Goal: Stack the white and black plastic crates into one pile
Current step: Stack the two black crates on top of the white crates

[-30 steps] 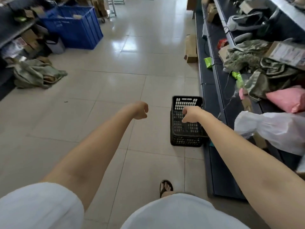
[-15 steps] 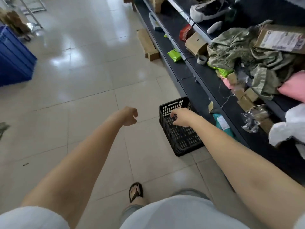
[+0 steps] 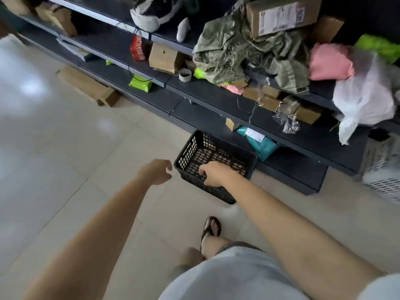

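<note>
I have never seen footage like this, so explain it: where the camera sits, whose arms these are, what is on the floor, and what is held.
The camera is worn on a person's head and looks forward and down, so the two bare arms are the wearer's own. The right hand grips the near rim of a black crate close to the tiled floor. The left hand hangs free beside it, fingers loosely curled, holding nothing. A white crate shows at the right edge. Dark shelves behind carry boxes, bags and cloth. Below, a sandalled foot shows.
</note>
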